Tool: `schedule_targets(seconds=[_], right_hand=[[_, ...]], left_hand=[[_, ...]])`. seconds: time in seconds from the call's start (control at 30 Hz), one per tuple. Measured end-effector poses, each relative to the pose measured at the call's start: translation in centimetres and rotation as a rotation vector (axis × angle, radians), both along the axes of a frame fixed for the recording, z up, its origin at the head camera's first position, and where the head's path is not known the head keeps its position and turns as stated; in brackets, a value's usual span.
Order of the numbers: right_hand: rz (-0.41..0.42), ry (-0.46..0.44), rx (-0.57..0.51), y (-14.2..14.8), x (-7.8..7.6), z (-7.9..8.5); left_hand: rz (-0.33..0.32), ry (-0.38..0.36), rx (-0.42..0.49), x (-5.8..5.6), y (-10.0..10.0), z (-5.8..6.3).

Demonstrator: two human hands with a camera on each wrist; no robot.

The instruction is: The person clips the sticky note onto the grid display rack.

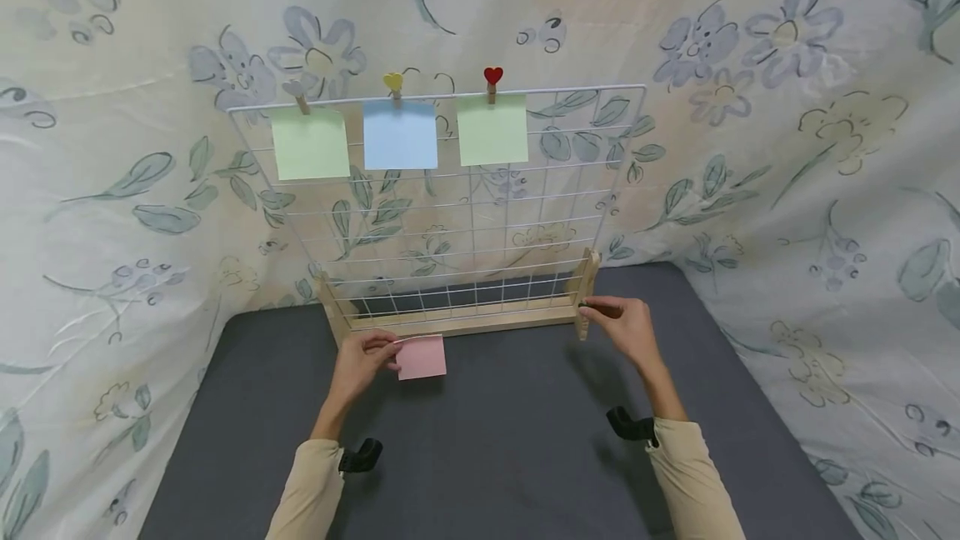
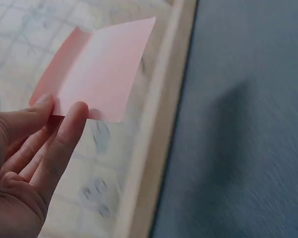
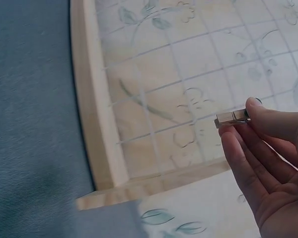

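A pink paper note (image 1: 422,357) is pinched at its left edge by my left hand (image 1: 365,363), just in front of the stand's wooden base. In the left wrist view the thumb and fingers hold the note (image 2: 102,72), which bends slightly. My right hand (image 1: 622,325) pinches a small wooden clothespin (image 3: 232,118) near the stand's right foot; something dark green shows at its held end. Behind both hands rises a white wire grid (image 1: 480,205). Two green notes (image 1: 311,144) and a blue note (image 1: 400,136) hang from its top bar by clothespins with heart tops, one red heart (image 1: 492,75).
The grid stands in a wooden base (image 1: 465,323) with upright feet at both ends, on a dark grey tabletop (image 1: 495,440). Floral cloth (image 1: 750,148) hangs behind and at the sides. A black wrist mount (image 1: 630,425) sits on each forearm.
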State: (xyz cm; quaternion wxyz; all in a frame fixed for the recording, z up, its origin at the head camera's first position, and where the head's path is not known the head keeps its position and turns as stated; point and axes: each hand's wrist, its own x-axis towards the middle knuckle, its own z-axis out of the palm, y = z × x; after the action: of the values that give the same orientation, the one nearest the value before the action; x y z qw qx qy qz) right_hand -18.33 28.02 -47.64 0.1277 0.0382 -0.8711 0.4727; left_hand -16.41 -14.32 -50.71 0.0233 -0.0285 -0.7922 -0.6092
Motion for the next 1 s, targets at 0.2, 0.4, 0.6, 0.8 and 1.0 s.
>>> schedule_targets(seconds=[0.2,0.4,0.6,0.8,1.0], right_hand=[[0.019,0.060,0.017,-0.4,-0.4,1.8],[0.050,0.129,0.024,-0.9,-1.0,3.7],[0.043,0.225,0.049,-1.5,-1.3,5.9],[0.060,0.267,0.084,-1.9,-1.1,7.7],[0.069,0.298,0.068,-2.1,-1.2,9.4]], left_hand=[[-0.032,0.060,-0.009,-0.7,2.3,2.3],[-0.064,0.116,0.021,-1.1,4.6,4.7],[-0.110,0.146,0.057,-1.0,7.3,8.5],[-0.169,0.193,0.049,-0.2,10.2,11.9],[-0.175,0.240,0.037,-0.1,11.9,13.4]])
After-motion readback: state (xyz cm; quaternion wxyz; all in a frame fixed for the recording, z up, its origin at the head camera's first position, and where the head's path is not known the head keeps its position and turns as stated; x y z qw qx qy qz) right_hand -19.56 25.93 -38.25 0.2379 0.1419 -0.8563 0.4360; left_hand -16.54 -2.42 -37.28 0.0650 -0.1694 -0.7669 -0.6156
